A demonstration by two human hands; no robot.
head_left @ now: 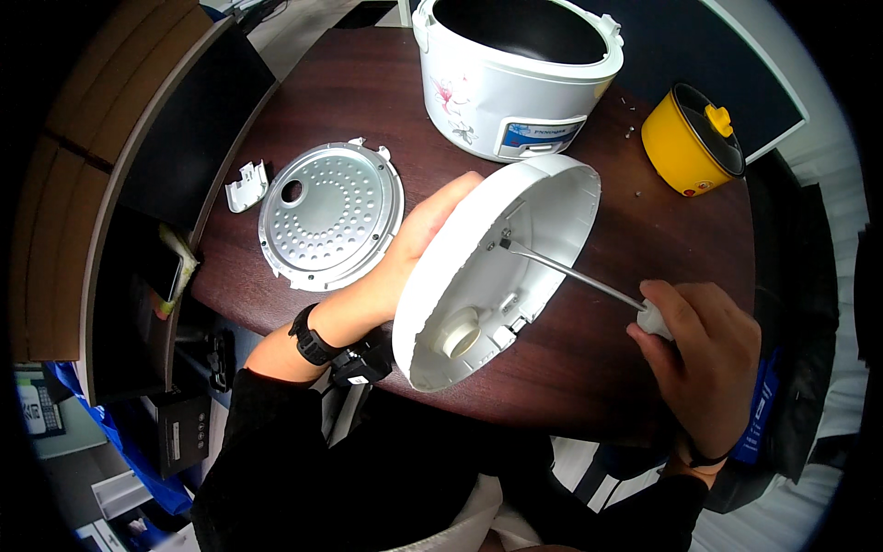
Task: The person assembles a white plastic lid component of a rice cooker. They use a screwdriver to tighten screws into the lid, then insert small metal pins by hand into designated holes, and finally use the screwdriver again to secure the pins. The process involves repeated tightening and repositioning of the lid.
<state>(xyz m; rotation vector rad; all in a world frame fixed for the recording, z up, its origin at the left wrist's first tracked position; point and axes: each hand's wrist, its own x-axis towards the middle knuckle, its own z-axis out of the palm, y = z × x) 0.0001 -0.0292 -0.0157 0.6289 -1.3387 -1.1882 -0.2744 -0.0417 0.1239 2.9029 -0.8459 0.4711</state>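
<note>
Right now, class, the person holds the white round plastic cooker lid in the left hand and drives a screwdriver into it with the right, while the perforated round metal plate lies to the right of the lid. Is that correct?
Not quite. The head view shows the perforated round metal plate lying to the left of the white round plastic cooker lid, on the dark wooden table. The left hand does hold the lid, and the right hand the screwdriver.

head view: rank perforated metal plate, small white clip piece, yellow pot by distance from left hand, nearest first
1. Perforated metal plate, just left of the left hand.
2. Small white clip piece, farther left, past the plate.
3. Yellow pot, far right, across the table.
</note>
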